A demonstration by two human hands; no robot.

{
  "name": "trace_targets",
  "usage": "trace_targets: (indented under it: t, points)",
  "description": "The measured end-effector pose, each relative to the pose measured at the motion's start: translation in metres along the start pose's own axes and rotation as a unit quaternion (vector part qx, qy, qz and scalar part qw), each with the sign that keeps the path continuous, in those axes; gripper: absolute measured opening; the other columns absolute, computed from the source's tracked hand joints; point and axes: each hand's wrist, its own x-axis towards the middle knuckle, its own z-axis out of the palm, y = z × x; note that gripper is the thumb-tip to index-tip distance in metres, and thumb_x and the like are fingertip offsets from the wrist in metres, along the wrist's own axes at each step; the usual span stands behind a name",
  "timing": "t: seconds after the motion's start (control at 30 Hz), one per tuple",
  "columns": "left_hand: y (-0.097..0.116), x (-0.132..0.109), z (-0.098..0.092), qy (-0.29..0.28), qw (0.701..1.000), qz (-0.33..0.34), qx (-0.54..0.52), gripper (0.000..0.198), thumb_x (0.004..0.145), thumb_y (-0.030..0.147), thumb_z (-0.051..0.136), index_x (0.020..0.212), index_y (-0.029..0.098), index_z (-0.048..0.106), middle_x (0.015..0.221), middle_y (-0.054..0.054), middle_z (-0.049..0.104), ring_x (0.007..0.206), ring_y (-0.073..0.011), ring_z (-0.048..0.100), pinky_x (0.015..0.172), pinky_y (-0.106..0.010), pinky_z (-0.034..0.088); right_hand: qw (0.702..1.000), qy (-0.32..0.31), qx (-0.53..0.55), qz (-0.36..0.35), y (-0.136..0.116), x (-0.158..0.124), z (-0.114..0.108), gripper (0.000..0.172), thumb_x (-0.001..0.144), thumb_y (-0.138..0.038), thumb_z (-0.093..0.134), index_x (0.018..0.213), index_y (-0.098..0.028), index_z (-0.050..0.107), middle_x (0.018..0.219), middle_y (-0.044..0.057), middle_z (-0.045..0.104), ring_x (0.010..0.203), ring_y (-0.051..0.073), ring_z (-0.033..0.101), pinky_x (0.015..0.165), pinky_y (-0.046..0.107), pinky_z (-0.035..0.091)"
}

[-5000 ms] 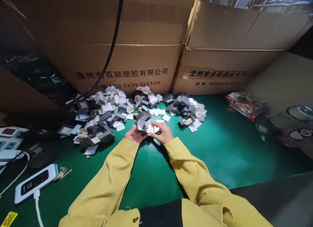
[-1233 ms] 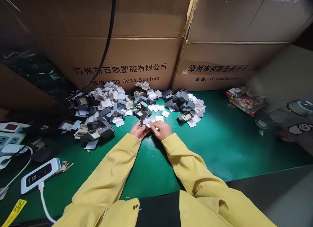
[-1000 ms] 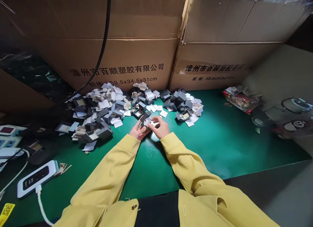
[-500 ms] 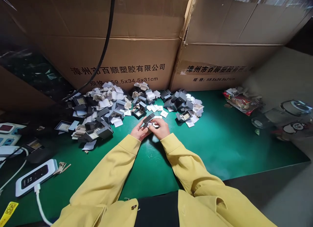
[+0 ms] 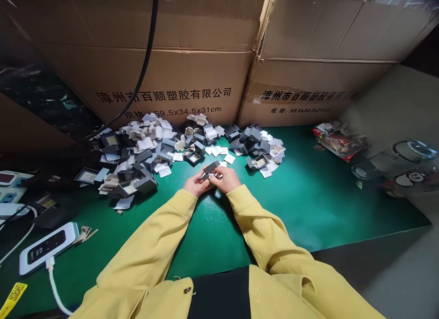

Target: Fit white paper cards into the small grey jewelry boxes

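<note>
A small dark grey box (image 5: pixel 211 167) with its lid raised is held between my two hands, above the green tabletop. My left hand (image 5: pixel 196 184) is closed round the box's left side. With fingers bent, my right hand (image 5: pixel 226 179) grips at the box's right and front; something pale shows by the fingertips, too small and covered to name. Just beyond the hands lie white paper pieces (image 5: pixel 229 159) and another open grey box (image 5: pixel 195 156). The inside of the held box is mostly hidden by my fingers.
On the left is a large heap of grey boxes and paper scraps (image 5: pixel 146 156); a smaller heap (image 5: pixel 255 145) sits right of centre. Cardboard cartons (image 5: pixel 185 72) stand behind. A white device (image 5: pixel 48 248) with a cable lies at left, a clear bottle (image 5: pixel 391 163) at right.
Both hands stay together round the small box, with only slight finger movement and a small shift of the lid. The whole view has moved a little.
</note>
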Motion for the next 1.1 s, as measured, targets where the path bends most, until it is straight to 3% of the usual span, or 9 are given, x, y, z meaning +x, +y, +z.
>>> trace_targets:
  t: [0.2,0.4,0.63,0.97,1.1]
  points:
    - [-0.003,0.000,0.000,-0.002,1.000,0.008,-0.014,0.087,0.060,0.026,0.078,0.135,0.017,0.035,0.113,-0.012,0.062,0.112,-0.0283,0.052,0.099,-0.044,0.040,0.999,0.000,-0.042,0.021,-0.005,-0.004,-0.001,0.021,0.073,-0.022,0.056,0.091,-0.025,0.067,0.082,-0.001,0.066,0.067,0.013,0.058,0.063,0.024,0.042]
    - [-0.002,0.000,-0.002,0.015,1.000,-0.001,-0.020,0.079,0.062,0.024,0.076,0.132,0.020,0.040,0.111,-0.010,0.063,0.105,-0.0240,0.057,0.095,-0.039,0.044,0.987,0.009,-0.130,-0.090,-0.001,-0.007,0.001,0.019,0.083,-0.030,0.050,0.091,-0.021,0.065,0.096,0.006,0.061,0.087,0.019,0.053,0.067,0.028,0.043]
    - [0.004,-0.004,0.000,0.000,0.999,-0.011,-0.036,0.073,0.062,0.026,0.075,0.128,0.018,0.046,0.111,-0.012,0.062,0.101,-0.0263,0.059,0.091,-0.040,0.046,0.987,0.023,-0.017,-0.161,0.010,-0.001,0.006,0.011,0.081,-0.022,0.052,0.086,-0.019,0.061,0.087,0.004,0.060,0.084,0.018,0.048,0.078,0.030,0.042]
    - [0.004,-0.004,0.001,0.009,0.999,-0.013,-0.040,0.070,0.062,0.025,0.075,0.127,0.019,0.047,0.114,-0.011,0.060,0.099,-0.0240,0.058,0.089,-0.039,0.048,0.984,0.095,0.063,-0.139,0.007,-0.002,0.012,0.008,0.075,-0.021,0.056,0.080,-0.020,0.063,0.082,0.002,0.066,0.081,0.017,0.054,0.077,0.029,0.043]
    - [0.002,-0.004,0.000,0.007,0.999,-0.012,-0.039,0.068,0.063,0.025,0.075,0.125,0.020,0.049,0.111,-0.009,0.061,0.100,-0.0241,0.058,0.091,-0.040,0.046,0.986,0.084,0.058,-0.134,0.005,-0.001,0.012,0.008,0.076,-0.022,0.055,0.075,-0.020,0.062,0.078,0.002,0.064,0.081,0.017,0.054,0.078,0.029,0.043]
